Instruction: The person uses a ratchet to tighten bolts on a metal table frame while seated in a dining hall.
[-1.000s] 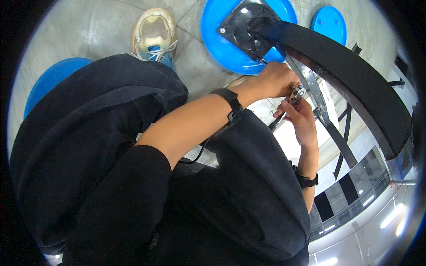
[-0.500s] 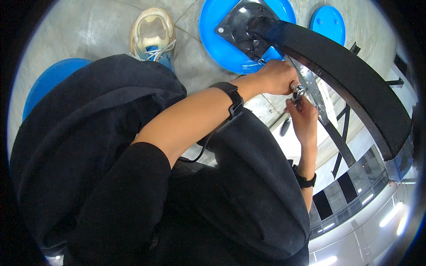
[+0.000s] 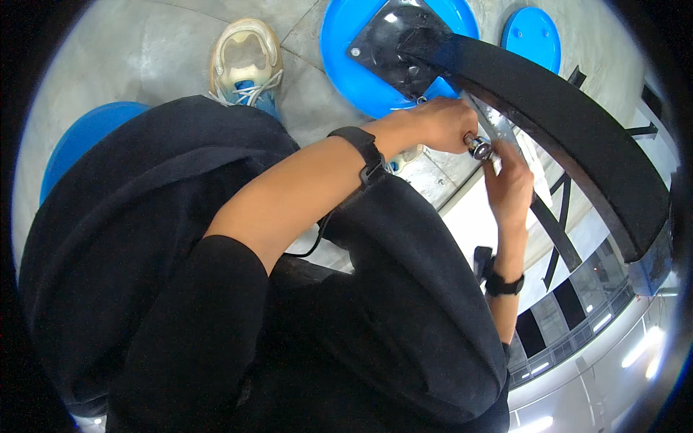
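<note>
- Clearly, the left hand (image 3: 444, 124) is curled into a loose fist, its back to the camera, closed on one end of a metal hand tool (image 3: 478, 148); the fingertips themselves are hidden.
- The right hand (image 3: 510, 184) has its fingers bent up to the tool's round silver head, thumb just beside it. Blur and the angle hide the fingertips, so I cannot tell whether they are pinching anything.
- The tool sits between the two hands, near a metal strip (image 3: 498, 119) that runs under a black curved beam (image 3: 556, 123).
- Above the left hand is a blue round dish (image 3: 343, 83) with a black square plate (image 3: 382, 54) lying on it; a smaller blue disc (image 3: 532, 43) is farther right, on the floor (image 3: 159, 47).
- Compared with half a second ago, the right hand has swung a little to the right and turned, so more of its back shows.
- The tool's dark handle, which hung below the right hand in both earlier frames, is now out of sight.
- The left hand has barely shifted, and its grasp looks the same; the dish and the beam lie nearly where they were.
</note>
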### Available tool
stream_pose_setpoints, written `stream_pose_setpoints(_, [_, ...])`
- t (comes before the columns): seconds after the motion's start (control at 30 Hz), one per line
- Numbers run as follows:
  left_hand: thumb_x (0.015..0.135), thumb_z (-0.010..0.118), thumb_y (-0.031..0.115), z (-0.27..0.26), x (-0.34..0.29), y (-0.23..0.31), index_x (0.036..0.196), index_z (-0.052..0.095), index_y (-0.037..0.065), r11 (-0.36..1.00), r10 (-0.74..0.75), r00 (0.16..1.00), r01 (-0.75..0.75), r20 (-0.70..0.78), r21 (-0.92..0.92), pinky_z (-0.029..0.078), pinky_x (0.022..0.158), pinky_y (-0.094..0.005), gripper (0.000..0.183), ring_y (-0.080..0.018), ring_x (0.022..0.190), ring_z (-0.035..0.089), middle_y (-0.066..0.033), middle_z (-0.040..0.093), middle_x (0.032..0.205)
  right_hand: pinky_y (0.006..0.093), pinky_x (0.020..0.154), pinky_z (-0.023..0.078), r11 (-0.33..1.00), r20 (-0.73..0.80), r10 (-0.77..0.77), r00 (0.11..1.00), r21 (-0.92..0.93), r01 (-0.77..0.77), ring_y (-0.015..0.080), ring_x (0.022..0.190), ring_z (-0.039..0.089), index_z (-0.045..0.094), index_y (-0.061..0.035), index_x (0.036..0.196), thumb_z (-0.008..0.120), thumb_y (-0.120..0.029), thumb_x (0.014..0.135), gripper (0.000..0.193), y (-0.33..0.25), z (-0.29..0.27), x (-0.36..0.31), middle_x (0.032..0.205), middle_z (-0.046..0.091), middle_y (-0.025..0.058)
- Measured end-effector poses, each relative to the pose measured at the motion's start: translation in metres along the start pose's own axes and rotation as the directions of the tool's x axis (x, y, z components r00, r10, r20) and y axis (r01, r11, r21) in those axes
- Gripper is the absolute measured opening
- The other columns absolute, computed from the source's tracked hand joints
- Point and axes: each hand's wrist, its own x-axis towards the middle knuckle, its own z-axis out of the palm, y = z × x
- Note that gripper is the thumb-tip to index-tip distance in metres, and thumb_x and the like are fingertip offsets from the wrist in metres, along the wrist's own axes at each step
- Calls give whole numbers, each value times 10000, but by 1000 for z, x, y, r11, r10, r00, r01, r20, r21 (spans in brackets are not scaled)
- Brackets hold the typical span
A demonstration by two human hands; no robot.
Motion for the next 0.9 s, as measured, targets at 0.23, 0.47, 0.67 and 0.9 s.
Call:
stream_pose_setpoints(0.23, [650, 603, 122, -3, 2, 5, 609, 609, 59, 996, -2, 999, 6, -55, 86, 448, 568, -426, 75, -342, 589, 574, -165, 581, 609, 246, 556, 429, 98, 530, 326, 783, 805, -585, 101, 557, 516, 516, -10, 783, 495, -192, 945, 244, -21, 32, -37, 618, 524, 18])
stream_pose_setpoints(0.47, [732, 673, 223, -2, 3, 10, 919, 692, 84, 1000, 26, 986, -24, -167, 12, 474, 664, -429, 234, -340, 722, 615, -191, 628, 732, 366, 620, 475, 945, -24, 100, 995, 315, -87, 333, 633, 611, 630, 14, 888, 639, -118, 789, 166, 17, -4, -1, 776, 641, 208])
stream_pose_setpoints(0.67, [812, 663, 259, -4, -12, -13, 828, 629, 1, 996, 90, 990, -91, -105, -6, 463, 644, -379, 261, -299, 659, 583, -165, 622, 720, 401, 653, 475, 982, -271, 185, 945, 78, -170, 322, 682, 609, 619, -13, 827, 645, -241, 788, 233, 37, 45, -30, 709, 630, 142])
stream_pose_setpoints(0.9, [879, 602, 270, 0, 3, 22, 533, 473, 0, 993, -107, 988, 111, -108, 34, 283, 450, -348, 457, -99, 481, 293, -16, 333, 459, 443, 631, 481, 404, 462, 236, 855, 754, -519, 327, 697, 625, 554, -55, 1012, 596, -151, 760, 273, -32, 37, -85, 765, 637, 165])
